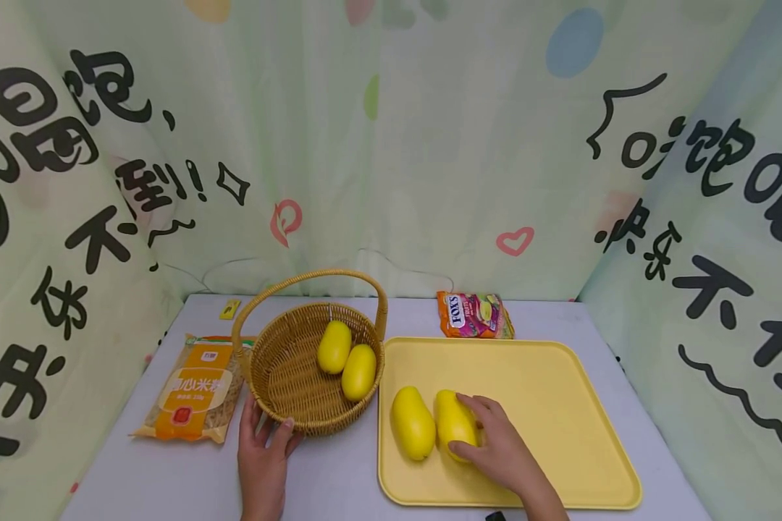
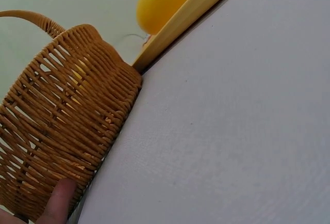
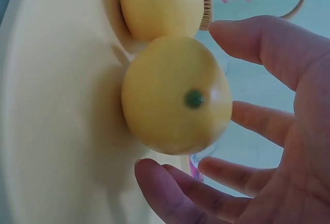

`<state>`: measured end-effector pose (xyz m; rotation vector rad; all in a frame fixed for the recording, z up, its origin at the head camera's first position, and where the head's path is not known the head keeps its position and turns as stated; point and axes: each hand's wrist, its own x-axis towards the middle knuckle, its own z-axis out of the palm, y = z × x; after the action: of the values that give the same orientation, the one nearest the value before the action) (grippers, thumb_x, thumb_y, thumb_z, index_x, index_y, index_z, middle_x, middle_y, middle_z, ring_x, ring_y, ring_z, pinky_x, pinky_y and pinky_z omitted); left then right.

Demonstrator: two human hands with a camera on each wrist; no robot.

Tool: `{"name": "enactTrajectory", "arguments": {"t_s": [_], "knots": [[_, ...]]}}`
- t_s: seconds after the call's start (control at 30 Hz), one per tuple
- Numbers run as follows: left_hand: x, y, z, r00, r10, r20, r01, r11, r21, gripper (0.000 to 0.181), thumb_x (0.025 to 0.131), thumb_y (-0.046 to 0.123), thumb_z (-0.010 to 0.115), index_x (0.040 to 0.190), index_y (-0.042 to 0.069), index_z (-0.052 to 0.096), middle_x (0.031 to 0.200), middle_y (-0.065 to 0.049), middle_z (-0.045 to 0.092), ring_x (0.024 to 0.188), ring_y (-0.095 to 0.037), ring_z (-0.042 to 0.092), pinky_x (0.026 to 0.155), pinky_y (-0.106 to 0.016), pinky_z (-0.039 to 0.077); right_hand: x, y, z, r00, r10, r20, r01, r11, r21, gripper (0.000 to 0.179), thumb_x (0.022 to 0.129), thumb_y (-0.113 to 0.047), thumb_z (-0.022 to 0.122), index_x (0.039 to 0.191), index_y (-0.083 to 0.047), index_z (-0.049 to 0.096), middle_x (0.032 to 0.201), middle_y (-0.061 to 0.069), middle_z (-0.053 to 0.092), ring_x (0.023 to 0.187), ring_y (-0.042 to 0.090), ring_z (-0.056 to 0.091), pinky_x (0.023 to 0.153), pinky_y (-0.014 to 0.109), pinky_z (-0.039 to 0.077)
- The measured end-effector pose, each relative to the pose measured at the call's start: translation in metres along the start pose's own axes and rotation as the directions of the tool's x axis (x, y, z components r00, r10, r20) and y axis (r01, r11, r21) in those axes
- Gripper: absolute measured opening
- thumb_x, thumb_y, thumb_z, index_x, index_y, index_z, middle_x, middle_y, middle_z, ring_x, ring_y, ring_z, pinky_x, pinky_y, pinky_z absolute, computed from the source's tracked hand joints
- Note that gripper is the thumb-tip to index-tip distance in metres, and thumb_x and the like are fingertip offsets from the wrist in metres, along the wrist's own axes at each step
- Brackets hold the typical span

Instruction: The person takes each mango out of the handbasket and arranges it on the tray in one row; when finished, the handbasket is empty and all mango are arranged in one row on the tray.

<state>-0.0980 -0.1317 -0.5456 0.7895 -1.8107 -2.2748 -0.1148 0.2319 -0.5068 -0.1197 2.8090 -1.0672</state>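
My right hand spreads its thumb and fingers around a yellow mango-like fruit on the yellow tray. In the right wrist view this fruit shows a green spot at its end, and gaps show between it and the thumb and nearest fingertip. A second yellow fruit lies just left of it. My left hand rests against the near left side of a wicker basket, its thumb on the woven wall in the left wrist view. Two more such fruits lie inside the basket, toward its right.
An orange-labelled food bag lies left of the basket. A purple candy packet sits behind the tray, and a small yellow packet lies at the back left. The basket's tall handle arches over it. Printed curtains surround the white table.
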Motion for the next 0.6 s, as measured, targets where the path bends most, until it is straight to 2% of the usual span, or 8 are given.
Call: {"name": "enactTrajectory", "arguments": {"t_s": [0.1, 0.6], "knots": [[-0.001, 0.0, 0.0, 1.0, 0.003, 0.003, -0.003, 1.0, -0.003, 0.096, 0.104, 0.008, 0.063, 0.17, 0.043, 0.004, 0.18, -0.002, 0.004, 0.156, -0.035, 0.034, 0.099, -0.034, 0.063, -0.005, -0.001, -0.005, 1.0, 0.012, -0.011, -0.012, 1.0, -0.004, 0.078, 0.084, -0.037, 0.09, 0.152, -0.017, 0.058, 0.153, 0.019, 0.05, 0.114, 0.026, 0.066, 0.101, 0.05, 0.06], [-0.002, 0.0, -0.001, 1.0, 0.005, -0.006, -0.005, 1.0, -0.011, 0.096, 0.103, 0.006, 0.063, 0.17, 0.043, 0.005, 0.179, -0.003, 0.005, 0.156, -0.035, 0.034, 0.097, -0.032, 0.064, -0.025, 0.006, -0.017, 0.997, 0.037, -0.063, -0.036, 0.999, 0.013, 0.072, 0.09, -0.038, 0.084, 0.152, -0.014, 0.057, 0.151, 0.021, 0.053, 0.114, 0.032, 0.068, 0.097, 0.055, 0.062]]}}
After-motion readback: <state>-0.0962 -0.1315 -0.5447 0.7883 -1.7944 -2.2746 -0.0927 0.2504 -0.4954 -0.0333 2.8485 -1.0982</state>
